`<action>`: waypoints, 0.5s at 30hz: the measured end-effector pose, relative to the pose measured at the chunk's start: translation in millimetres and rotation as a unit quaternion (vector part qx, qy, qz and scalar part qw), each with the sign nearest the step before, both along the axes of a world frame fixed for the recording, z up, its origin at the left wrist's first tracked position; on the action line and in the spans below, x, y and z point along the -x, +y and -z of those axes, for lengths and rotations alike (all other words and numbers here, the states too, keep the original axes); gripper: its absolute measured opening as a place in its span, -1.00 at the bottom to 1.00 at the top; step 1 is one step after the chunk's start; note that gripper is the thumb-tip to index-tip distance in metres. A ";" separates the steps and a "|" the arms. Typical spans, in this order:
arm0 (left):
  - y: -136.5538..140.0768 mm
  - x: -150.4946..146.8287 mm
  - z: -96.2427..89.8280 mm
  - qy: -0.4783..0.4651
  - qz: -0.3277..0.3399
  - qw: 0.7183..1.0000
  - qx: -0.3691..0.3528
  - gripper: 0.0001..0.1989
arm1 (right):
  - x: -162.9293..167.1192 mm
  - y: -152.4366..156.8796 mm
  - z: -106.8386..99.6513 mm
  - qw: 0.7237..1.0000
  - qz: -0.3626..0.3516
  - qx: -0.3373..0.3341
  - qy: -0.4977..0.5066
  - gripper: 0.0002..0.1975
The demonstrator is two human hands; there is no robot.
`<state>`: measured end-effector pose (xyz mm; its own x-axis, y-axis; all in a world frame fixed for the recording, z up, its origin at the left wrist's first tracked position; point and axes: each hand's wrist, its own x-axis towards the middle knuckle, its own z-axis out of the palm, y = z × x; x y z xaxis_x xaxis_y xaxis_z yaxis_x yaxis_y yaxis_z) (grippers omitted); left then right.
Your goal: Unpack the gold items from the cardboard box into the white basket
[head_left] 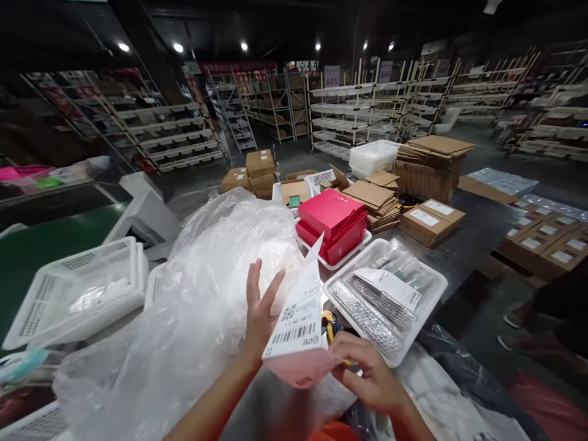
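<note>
My left hand point(260, 311) holds up a white shipping label point(301, 315) with barcodes, its fingers spread behind the sheet. Below the label sits a pink packet point(301, 370), and my right hand point(370, 370) pinches its lower right edge. A yellow-handled tool point(329, 323) lies just behind the label. A big crumpled clear plastic bag point(202, 306) fills the space to the left of my hands.
A white tray point(429, 300) of silver foil packets lies to the right, a tray of red boxes point(335, 223) behind it. White baskets point(78, 288) stand left. Flat cardboard point(429, 162) and labelled cartons point(429, 220) sit farther back. A person's feet point(514, 318) show at right.
</note>
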<state>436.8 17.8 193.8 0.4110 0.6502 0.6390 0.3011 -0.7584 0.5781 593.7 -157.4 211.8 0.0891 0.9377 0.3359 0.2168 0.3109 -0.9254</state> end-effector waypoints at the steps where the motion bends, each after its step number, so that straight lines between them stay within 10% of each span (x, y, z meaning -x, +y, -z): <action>1: -3.4 -2.8 -2.1 -0.029 0.007 0.999 -0.025 -0.27 | -1.2 -0.2 1.6 1.000 0.009 -0.007 0.003 -0.87; 4: -13.4 -7.0 -13.8 -0.089 0.070 0.993 0.029 -0.28 | -5.7 -1.5 10.1 0.998 0.060 -0.007 -0.001 -0.88; 7: -24.6 -10.0 -26.7 -0.036 0.189 0.960 0.203 -0.73 | -15.2 2.1 19.7 0.988 0.145 -0.023 -0.040 -0.85; 9: -32.8 -13.5 -30.8 -0.017 0.221 0.921 0.320 -0.69 | -22.6 9.6 23.5 0.986 0.152 -0.028 -0.056 -0.85; 15: -35.5 -30.6 -34.0 -0.161 0.088 0.783 0.595 -0.55 | -22.1 42.6 33.3 0.996 0.079 0.023 0.038 -0.81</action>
<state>467.4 -17.7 227.7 0.5028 0.8155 -0.2865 -0.0538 0.3603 0.9313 615.8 -114.8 178.5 0.2604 0.9242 0.2794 0.1887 0.2351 -0.9535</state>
